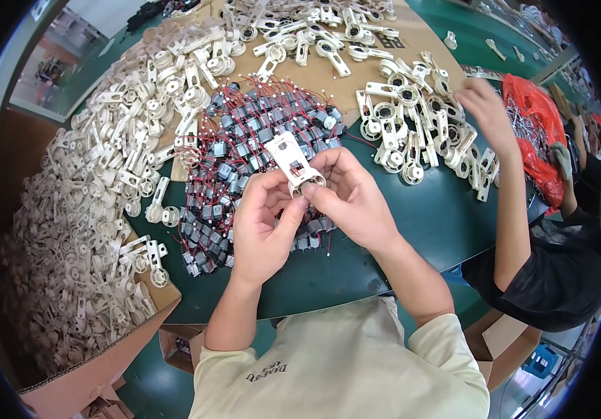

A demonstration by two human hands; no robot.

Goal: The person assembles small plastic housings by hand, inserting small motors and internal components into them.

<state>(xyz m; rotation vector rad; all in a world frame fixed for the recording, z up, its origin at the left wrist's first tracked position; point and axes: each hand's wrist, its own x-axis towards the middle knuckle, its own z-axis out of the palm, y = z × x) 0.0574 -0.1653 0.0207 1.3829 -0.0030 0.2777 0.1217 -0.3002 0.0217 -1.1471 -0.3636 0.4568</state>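
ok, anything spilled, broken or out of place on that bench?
Nothing stands out. Both hands, left hand and right hand, hold one white plastic bracket above the pile of small motors. White brackets lie heaped loosely on cardboard, untidy but no breakage visible.

Table (412, 230): dark green top, beneath the grip.
Cardboard box (70, 391): left of the grip, heaped with cream plastic brackets (70, 230).
Cardboard sheet (356, 73): beyond the grip, strewn with brackets.
Red bag (534, 119): far right, holding small metal parts.
Co-worker's hand (486, 105): right, over assembled brackets (419, 126).
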